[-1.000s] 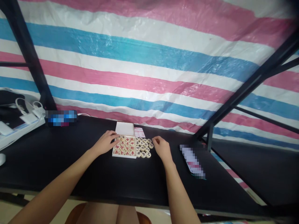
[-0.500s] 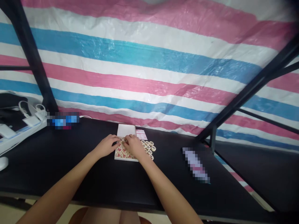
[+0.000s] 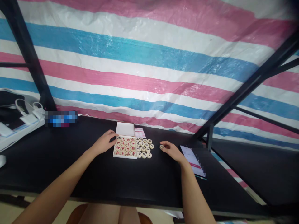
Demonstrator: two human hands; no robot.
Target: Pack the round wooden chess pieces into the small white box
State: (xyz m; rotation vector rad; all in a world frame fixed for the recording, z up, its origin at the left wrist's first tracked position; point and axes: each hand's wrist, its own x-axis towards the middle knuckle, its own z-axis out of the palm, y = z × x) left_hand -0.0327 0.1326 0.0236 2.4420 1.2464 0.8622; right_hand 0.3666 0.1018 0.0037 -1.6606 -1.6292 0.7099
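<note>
My right hand (image 3: 172, 151) pinches one Chinese chess piece (image 3: 161, 147) between thumb and fingers, to the right of the loose pieces. My left hand (image 3: 104, 143) is at the left back corner of a white box (image 3: 125, 157), fingers apart, fingertips by a black-lettered piece (image 3: 119, 137). Rows of round cream pieces with red characters (image 3: 127, 148) fill most of the box. Just right of it, several pieces with black characters (image 3: 144, 149) lie in rough rows on the black table (image 3: 100, 180).
The box's white lid (image 3: 125, 129) stands behind it, beside a pink-and-white printed card (image 3: 140, 133). A phone or tablet (image 3: 195, 163) lies near my right forearm. On the left are a power strip with plugs (image 3: 28, 124) and a white mouse (image 3: 2, 161). Black frame bars flank the table.
My right hand has moved from over the box to the right and now holds a piece there, uncovering the box and loose pieces. My left hand stays by the box's left edge.
</note>
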